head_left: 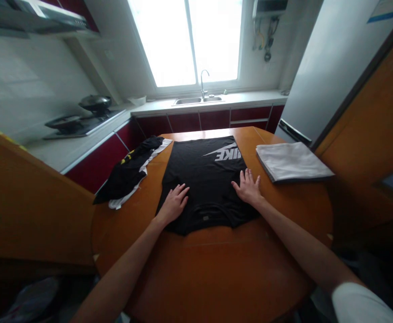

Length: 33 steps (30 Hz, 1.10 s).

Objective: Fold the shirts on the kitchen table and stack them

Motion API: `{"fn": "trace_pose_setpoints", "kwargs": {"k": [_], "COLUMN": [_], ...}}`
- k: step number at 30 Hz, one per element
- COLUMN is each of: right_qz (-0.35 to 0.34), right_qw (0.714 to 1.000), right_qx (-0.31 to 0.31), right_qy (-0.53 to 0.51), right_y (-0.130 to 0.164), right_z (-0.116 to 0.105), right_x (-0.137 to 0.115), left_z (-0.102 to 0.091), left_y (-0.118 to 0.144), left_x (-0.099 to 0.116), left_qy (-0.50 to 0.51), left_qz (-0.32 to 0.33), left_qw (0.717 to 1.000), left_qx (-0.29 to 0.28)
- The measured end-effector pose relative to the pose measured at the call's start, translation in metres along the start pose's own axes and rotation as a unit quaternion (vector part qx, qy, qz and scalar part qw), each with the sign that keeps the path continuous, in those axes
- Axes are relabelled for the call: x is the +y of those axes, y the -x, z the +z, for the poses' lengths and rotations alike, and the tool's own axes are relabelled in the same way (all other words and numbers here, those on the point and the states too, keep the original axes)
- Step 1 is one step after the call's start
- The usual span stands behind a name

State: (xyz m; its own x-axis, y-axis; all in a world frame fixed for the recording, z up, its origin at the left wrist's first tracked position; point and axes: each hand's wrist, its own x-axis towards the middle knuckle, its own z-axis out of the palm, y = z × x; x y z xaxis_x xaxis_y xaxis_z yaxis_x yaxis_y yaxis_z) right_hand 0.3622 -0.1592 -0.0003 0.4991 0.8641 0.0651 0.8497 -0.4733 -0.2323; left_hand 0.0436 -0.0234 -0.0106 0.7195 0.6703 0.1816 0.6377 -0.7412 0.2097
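Observation:
A black T-shirt (203, 179) lies spread on the wooden table (216, 273), its collar towards me. White lettering and a swoosh show upside down near its far right side, and its sides look folded in. My left hand (175, 202) rests flat on the shirt's left part, fingers stretched out. On the right edge of the shirt lies my right hand (248, 187), palm down with fingers spread. Neither hand grips anything.
Left on the table is a crumpled black and white garment (132, 172) with yellow marks. A folded white cloth (292, 160) lies at the right. Beyond stand a counter with a sink (187, 101), a stove (85, 125) with pans, and a fridge (314, 72).

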Motion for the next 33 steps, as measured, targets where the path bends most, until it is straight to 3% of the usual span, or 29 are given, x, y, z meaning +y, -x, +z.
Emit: {"fn": "trace_pose_setpoints", "kwargs": {"k": [5,10,14,20,26,30,33], "right_qz": [-0.009,-0.034,-0.058,-0.120,-0.119,-0.130,-0.128], "right_qw": [0.997,0.988,0.982,0.989,0.992,0.991,0.991], "right_qx": [0.056,0.109,0.135,0.072,-0.034,-0.032,0.015], "right_qy": [-0.049,-0.105,-0.116,-0.051,0.004,0.004,-0.027], "right_y": [-0.008,-0.019,-0.019,-0.006,-0.003,-0.004,-0.005], "right_z": [-0.014,-0.023,-0.022,-0.002,0.010,0.008,0.001], "right_x": [0.014,0.032,0.031,0.010,0.015,0.019,0.019], "left_z": [-0.008,-0.015,-0.016,-0.010,-0.006,-0.012,-0.025], "left_y": [-0.001,-0.002,-0.001,-0.001,-0.001,-0.002,-0.003], "left_x": [0.005,0.005,0.007,0.013,0.014,0.006,-0.018], "left_qy": [0.022,0.055,0.077,0.044,0.044,0.071,0.108], "left_qz": [0.002,0.008,0.018,0.036,0.040,0.036,0.002], "left_qw": [1.000,0.995,0.992,0.998,0.997,0.995,0.988], "left_qx": [0.017,0.077,0.099,0.039,0.046,0.059,0.108]}}
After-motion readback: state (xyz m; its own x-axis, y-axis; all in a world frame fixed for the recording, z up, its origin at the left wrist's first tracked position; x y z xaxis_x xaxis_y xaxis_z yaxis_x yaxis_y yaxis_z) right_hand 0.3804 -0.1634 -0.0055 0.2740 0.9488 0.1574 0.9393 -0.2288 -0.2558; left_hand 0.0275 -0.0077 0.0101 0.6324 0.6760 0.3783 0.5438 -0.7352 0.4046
